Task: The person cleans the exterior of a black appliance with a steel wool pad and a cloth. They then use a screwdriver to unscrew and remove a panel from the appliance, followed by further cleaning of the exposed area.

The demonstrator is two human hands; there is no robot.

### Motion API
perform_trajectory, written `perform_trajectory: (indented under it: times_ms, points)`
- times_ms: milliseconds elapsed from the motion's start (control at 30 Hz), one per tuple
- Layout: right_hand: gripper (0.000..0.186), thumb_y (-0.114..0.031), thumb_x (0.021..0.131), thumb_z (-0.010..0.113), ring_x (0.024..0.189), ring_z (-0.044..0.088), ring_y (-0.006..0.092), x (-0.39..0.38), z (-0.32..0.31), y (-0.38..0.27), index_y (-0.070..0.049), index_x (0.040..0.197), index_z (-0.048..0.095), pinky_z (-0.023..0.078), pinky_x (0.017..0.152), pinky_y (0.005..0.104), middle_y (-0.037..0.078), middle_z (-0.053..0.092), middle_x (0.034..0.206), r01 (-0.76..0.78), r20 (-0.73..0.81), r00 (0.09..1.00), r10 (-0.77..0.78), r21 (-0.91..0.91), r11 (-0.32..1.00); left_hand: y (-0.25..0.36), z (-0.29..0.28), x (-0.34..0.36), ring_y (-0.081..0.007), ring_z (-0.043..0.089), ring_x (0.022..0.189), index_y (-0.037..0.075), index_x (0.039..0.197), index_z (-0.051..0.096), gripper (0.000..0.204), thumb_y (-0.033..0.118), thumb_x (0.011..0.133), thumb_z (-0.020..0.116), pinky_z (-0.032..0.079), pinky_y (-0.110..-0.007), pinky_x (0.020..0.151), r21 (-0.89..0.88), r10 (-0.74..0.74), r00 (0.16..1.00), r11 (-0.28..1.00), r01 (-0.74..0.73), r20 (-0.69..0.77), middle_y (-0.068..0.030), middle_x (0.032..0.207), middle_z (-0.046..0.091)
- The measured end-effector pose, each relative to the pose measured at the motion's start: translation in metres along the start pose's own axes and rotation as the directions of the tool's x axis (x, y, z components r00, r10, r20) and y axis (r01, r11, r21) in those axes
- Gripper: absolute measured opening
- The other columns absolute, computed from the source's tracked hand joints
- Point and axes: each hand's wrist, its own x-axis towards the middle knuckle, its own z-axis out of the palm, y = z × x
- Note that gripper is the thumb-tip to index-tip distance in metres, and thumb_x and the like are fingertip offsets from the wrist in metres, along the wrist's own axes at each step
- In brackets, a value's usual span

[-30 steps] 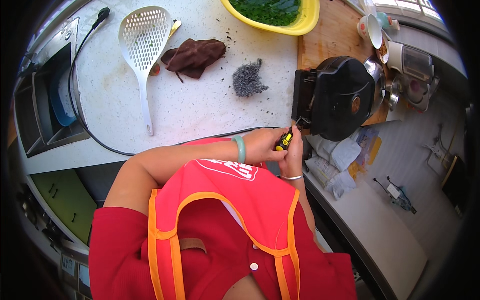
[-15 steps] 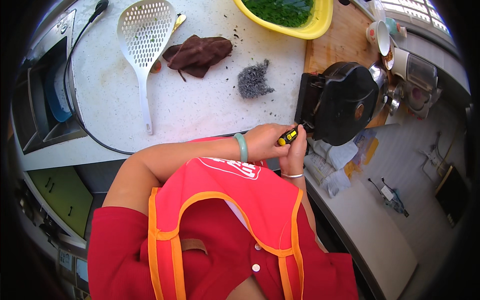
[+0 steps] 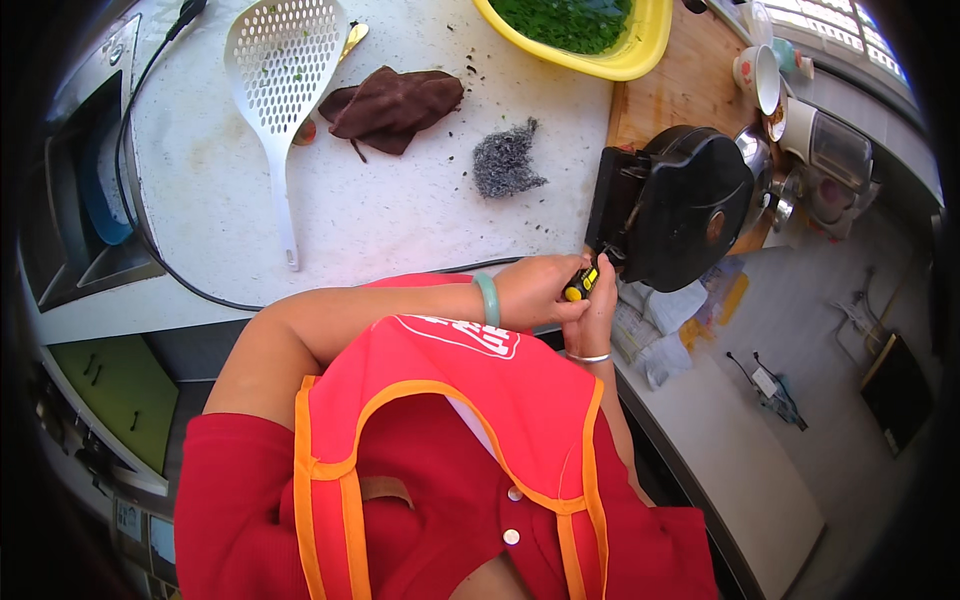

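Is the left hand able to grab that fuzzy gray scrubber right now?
Probably yes: nothing stands between the left hand and the gray wire scrubber on the counter, though that hand seems busy holding a black-and-yellow tool.

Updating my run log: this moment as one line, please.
Left hand: gripping yellow-black tool | Right hand: gripping same tool | Beside: black appliance | Counter: brown cloth, grey scouring pad, white skimmer

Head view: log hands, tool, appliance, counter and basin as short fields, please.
left hand: closed around the black-and-yellow handle
right hand: against that handle; exact grip unclear
black appliance: just beyond the hands, right of the scouring pad
counter: white skimmer, brown cloth, scouring pad
yellow basin: holds greens
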Motion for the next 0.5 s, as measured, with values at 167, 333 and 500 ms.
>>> perform_trajectory:
  times_ms: [167,333,500]
  points:
    - [0.025,-0.032,0.091,0.049,0.059,0.055,0.0124,0.003,-0.008,0.002,-0.008,0.083,0.052,0.045,0.052,0.0254,0.002,0.055,0.071,-0.020,-0.053,0.998,0.021,0.018,1.000,-0.007,0.007,-0.004,-0.0275,0.061,0.070,-0.004,0.127,0.040,0.059,0.022,0.080,0.064,0.049,-0.034,0.067,-0.026,0.086,0.996,0.996,-0.085,0.017,-0.0170,0.093,0.059]
    - [0.025,-0.032,0.089,0.052,0.056,0.053,0.0112,0.006,-0.031,-0.020,-0.008,0.083,0.054,0.043,0.050,0.0223,0.002,0.054,0.065,-0.176,0.088,0.982,0.165,0.125,0.976,0.001,0.025,0.007,-0.0309,0.062,0.077,-0.003,0.125,0.041,0.052,0.020,0.083,0.061,0.049,-0.036,0.068,-0.056,0.153,0.982,0.987,-0.148,0.108,-0.0181,0.091,0.060]
    - [0.024,-0.031,0.090,0.051,0.051,0.053,0.0109,0.014,-0.054,-0.031,-0.008,0.085,0.053,0.043,0.045,0.0205,0.003,0.056,0.064,-0.323,0.231,0.933,0.275,0.207,0.924,0.012,0.040,0.014,-0.0325,0.063,0.081,-0.001,0.122,0.043,0.046,0.018,0.083,0.060,0.050,-0.038,0.070,-0.088,0.141,0.980,0.988,-0.129,0.141,-0.0184,0.088,0.061]
